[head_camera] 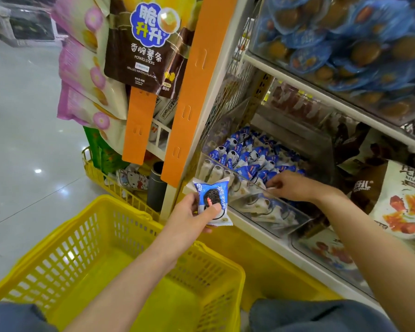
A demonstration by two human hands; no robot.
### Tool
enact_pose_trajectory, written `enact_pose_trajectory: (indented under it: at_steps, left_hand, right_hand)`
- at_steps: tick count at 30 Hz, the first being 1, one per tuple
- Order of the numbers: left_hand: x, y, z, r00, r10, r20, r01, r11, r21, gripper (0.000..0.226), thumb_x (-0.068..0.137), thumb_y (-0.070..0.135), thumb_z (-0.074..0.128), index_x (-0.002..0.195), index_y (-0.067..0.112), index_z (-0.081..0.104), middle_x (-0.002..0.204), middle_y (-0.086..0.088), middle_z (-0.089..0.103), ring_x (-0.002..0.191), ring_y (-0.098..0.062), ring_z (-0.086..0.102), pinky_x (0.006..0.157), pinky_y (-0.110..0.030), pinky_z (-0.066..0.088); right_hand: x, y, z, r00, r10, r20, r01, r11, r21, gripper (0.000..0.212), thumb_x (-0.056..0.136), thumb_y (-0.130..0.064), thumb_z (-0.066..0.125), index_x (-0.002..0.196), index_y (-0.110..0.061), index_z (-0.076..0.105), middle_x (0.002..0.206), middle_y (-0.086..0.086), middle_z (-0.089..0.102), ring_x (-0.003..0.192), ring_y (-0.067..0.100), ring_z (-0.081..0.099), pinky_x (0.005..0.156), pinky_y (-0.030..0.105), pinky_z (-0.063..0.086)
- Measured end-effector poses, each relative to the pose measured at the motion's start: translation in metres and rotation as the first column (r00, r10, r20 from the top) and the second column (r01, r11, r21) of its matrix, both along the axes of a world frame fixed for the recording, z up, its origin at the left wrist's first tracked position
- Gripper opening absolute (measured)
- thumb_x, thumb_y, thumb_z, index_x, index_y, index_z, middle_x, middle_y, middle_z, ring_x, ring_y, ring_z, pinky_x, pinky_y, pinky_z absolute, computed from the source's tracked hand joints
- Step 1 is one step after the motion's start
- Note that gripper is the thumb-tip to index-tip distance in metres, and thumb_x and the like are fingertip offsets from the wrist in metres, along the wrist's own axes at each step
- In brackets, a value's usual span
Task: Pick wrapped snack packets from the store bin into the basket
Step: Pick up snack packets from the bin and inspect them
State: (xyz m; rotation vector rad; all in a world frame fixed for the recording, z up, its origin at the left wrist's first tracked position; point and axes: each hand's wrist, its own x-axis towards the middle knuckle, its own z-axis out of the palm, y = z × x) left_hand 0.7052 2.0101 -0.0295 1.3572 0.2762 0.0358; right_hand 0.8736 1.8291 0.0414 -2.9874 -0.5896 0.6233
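Note:
My left hand (192,218) grips a blue-and-white snack packet (213,200) with a dark cookie picture, held in front of the shelf edge above the far rim of the yellow basket (101,238). The basket stands on the floor below me and looks empty. My right hand (290,185) reaches over the front wall of the clear plastic bin (273,212) and its fingers pinch a packet in the pile of blue-and-white packets (249,156).
Orange hanging strips (185,111) with chip bags (144,41) hang left of the shelf. A second yellow basket (110,183) with goods sits behind mine. Blue egg packs (345,44) fill the upper shelf; bagged snacks (403,202) lie right of the bin.

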Motion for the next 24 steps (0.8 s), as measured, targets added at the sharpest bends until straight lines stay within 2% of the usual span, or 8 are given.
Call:
enact_pose_trajectory:
  at_steps: [5, 9, 12, 14, 16, 18, 21, 24]
  left_hand:
    - [0.002, -0.002, -0.002, 1.0, -0.016, -0.002, 0.016, 1.0, -0.011, 0.024, 0.089, 0.025, 0.059, 0.112, 0.023, 0.054, 0.103, 0.003, 0.067, 0.074, -0.003, 0.067, 0.058, -0.014, 0.051]
    - [0.004, -0.005, -0.002, 1.0, -0.002, 0.024, 0.002, 1.0, -0.027, 0.024, 0.09, 0.027, 0.056, 0.113, 0.019, 0.055, 0.099, 0.0, 0.067, 0.067, -0.004, 0.068, 0.056, -0.016, 0.051]
    - [0.004, -0.007, -0.002, 0.999, 0.015, 0.043, -0.013, 0.999, -0.053, 0.024, 0.093, 0.029, 0.051, 0.113, 0.018, 0.055, 0.098, -0.002, 0.068, 0.065, -0.005, 0.067, 0.056, -0.016, 0.051]
    - [0.003, -0.007, -0.002, 0.999, 0.025, 0.046, -0.022, 0.997, -0.076, 0.025, 0.095, 0.031, 0.046, 0.114, 0.018, 0.053, 0.096, -0.003, 0.068, 0.064, -0.006, 0.066, 0.056, -0.017, 0.052]
    - [0.002, -0.007, -0.001, 0.999, 0.039, 0.034, -0.035, 0.992, -0.12, 0.029, 0.097, 0.034, 0.041, 0.118, 0.016, 0.05, 0.096, -0.005, 0.067, 0.062, -0.008, 0.066, 0.057, -0.02, 0.054]
    - [0.001, -0.007, 0.0, 0.999, 0.042, 0.005, -0.04, 0.978, -0.204, 0.036, 0.097, 0.037, 0.037, 0.121, 0.012, 0.05, 0.095, -0.007, 0.068, 0.064, -0.012, 0.067, 0.059, -0.023, 0.056]
    - [-0.001, -0.006, -0.001, 0.999, 0.001, -0.043, -0.013, 0.961, -0.278, 0.042, 0.097, 0.045, 0.03, 0.12, 0.021, 0.054, 0.096, 0.002, 0.072, 0.079, -0.015, 0.07, 0.062, -0.028, 0.057]
    - [-0.003, -0.008, -0.002, 0.996, -0.044, -0.081, 0.022, 0.966, -0.259, 0.047, 0.095, 0.052, 0.026, 0.127, 0.028, 0.051, 0.107, 0.01, 0.069, 0.094, -0.014, 0.067, 0.085, -0.041, 0.053]
  right_hand:
    - [-0.004, -0.003, 0.0, 0.99, -0.127, 0.069, 0.109, 0.97, 0.219, 0.014, 0.084, -0.019, 0.067, 0.096, -0.012, 0.069, 0.092, 0.002, 0.067, 0.079, 0.008, 0.058, 0.078, 0.023, 0.043]
    - [-0.014, -0.002, 0.014, 0.929, -0.243, 0.278, 0.156, 0.941, 0.302, 0.003, 0.087, -0.022, 0.063, 0.086, -0.025, 0.063, 0.078, -0.008, 0.057, 0.069, 0.002, 0.051, 0.071, 0.025, 0.041]
    - [-0.031, 0.0, 0.035, 0.86, -0.318, 0.399, 0.119, 0.886, 0.449, 0.006, 0.088, -0.024, 0.06, 0.087, -0.03, 0.06, 0.081, -0.006, 0.058, 0.069, 0.011, 0.053, 0.062, 0.026, 0.044]
    - [-0.047, 0.001, 0.046, 0.844, -0.326, 0.425, 0.014, 0.807, 0.59, 0.007, 0.088, -0.022, 0.061, 0.088, -0.029, 0.062, 0.077, -0.006, 0.061, 0.064, 0.011, 0.056, 0.057, 0.024, 0.047]
    - [-0.065, 0.005, 0.052, 0.917, -0.247, 0.313, -0.054, 0.701, 0.712, 0.008, 0.087, -0.016, 0.061, 0.086, -0.024, 0.062, 0.073, -0.007, 0.064, 0.063, 0.008, 0.061, 0.058, 0.02, 0.052]
    - [-0.082, 0.01, 0.047, 0.99, -0.105, 0.091, -0.005, 0.623, 0.782, 0.011, 0.086, -0.009, 0.061, 0.082, -0.02, 0.062, 0.071, -0.006, 0.066, 0.061, 0.002, 0.062, 0.056, 0.014, 0.053]
    - [-0.1, 0.017, 0.027, 0.993, 0.035, -0.117, 0.064, 0.665, 0.744, 0.013, 0.084, -0.004, 0.061, 0.078, -0.016, 0.059, 0.074, -0.002, 0.068, 0.063, 0.003, 0.063, 0.056, 0.014, 0.052]
    - [-0.109, 0.024, 0.005, 0.982, 0.039, -0.186, 0.112, 0.672, 0.732, 0.015, 0.084, 0.0, 0.061, 0.077, -0.013, 0.058, 0.078, 0.009, 0.064, 0.066, 0.011, 0.061, 0.058, 0.016, 0.053]
